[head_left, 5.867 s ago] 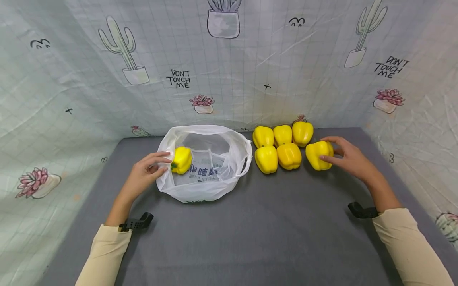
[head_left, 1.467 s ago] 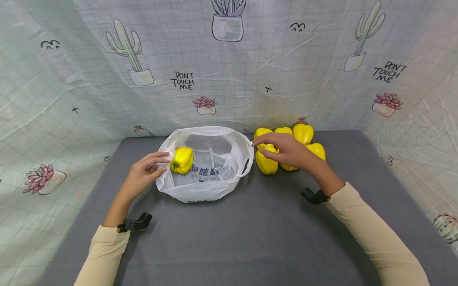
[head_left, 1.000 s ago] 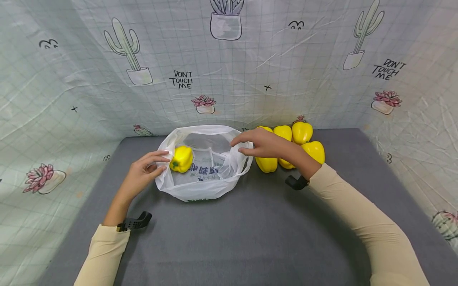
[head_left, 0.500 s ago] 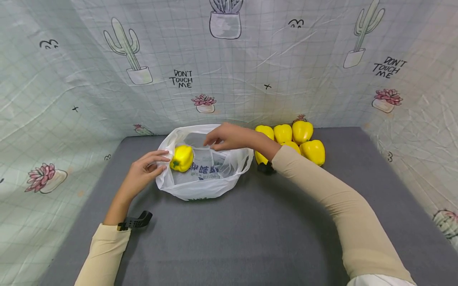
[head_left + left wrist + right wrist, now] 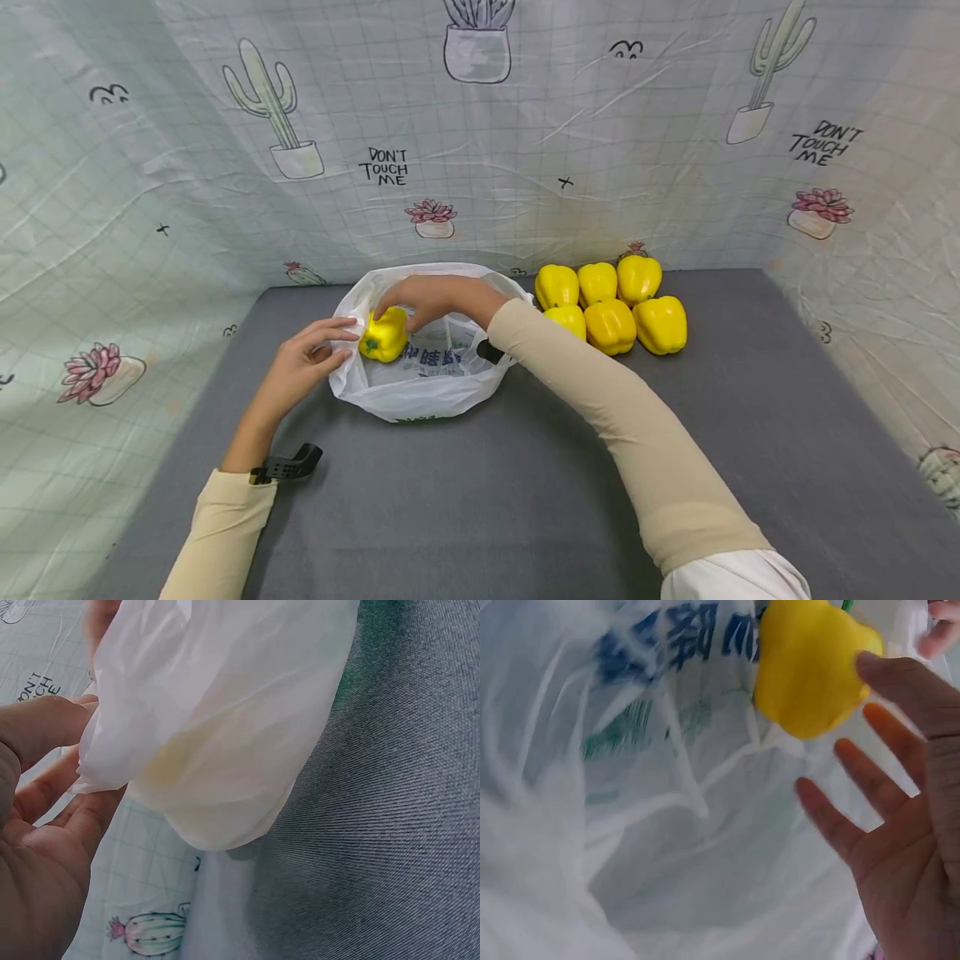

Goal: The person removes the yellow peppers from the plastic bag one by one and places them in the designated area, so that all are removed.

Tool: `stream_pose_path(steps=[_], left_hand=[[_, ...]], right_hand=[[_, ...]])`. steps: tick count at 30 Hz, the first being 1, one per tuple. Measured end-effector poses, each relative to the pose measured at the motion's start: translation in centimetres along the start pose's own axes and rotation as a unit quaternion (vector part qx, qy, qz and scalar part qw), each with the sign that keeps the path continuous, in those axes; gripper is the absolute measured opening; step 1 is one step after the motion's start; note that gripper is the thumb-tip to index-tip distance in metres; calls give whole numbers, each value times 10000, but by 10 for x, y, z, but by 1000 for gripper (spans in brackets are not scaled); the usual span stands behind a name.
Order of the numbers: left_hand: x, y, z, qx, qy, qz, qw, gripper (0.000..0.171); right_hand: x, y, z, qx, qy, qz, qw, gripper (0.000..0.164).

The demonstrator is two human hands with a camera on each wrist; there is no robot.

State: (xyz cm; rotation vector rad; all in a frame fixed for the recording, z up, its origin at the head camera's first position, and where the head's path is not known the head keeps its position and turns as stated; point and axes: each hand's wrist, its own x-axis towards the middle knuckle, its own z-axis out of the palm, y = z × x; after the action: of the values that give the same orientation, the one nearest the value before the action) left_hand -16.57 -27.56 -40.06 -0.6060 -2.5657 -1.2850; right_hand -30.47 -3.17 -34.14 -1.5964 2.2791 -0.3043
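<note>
A white plastic bag point(image 5: 420, 404) stands with its mouth spread wide on the grey table. My left hand point(image 5: 300, 367) pinches its left rim between thumb and fingers; the left wrist view shows the thin film point(image 5: 217, 697) caught there. Inside, against the left wall, lies a yellow bell pepper point(image 5: 386, 342) with a green stem. My right hand point(image 5: 442, 298) reaches over the bag from the right, fingers spread at the pepper's far and right sides. In the right wrist view those fingers point(image 5: 874, 772) are apart, not closed round the pepper point(image 5: 806, 675).
Several yellow bell peppers point(image 5: 610, 327) sit in two rows right of the bag, at the table's point(image 5: 450, 508) back. The right forearm's sleeve point(image 5: 600, 400) crosses in front of them. Behind rises a cloth backdrop point(image 5: 637, 125) with cactus drawings.
The right hand has let go of a pepper at the right of the rows and swung left across them, into the bag's mouth beside the pepper there. The left hand has stayed at the rim.
</note>
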Motion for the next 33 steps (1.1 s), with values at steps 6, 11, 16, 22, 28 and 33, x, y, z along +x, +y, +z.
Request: stream_pose_path(steps=[6, 11, 16, 22, 28, 33], left_hand=[[2, -3, 4, 55, 50, 46, 10000, 25], [4, -4, 5, -31, 82, 8, 10000, 25], [9, -6, 7, -63, 86, 1, 9999, 25], [18, 1, 6, 57, 180, -141, 9997, 23], [20, 23, -1, 132, 342, -319, 9988, 22], [20, 15, -1, 87, 352, -385, 9986, 23]], right_hand=[[21, 1, 10, -322, -154, 304, 9989, 70], [31, 5, 15, -309, -170, 416, 9985, 69], [34, 11, 12, -204, -8, 290, 9994, 66], [33, 15, 2, -297, 403, 364, 9981, 67], [25, 15, -8, -386, 291, 455, 9978, 58], [11, 11, -13, -619, 236, 533, 9964, 50]])
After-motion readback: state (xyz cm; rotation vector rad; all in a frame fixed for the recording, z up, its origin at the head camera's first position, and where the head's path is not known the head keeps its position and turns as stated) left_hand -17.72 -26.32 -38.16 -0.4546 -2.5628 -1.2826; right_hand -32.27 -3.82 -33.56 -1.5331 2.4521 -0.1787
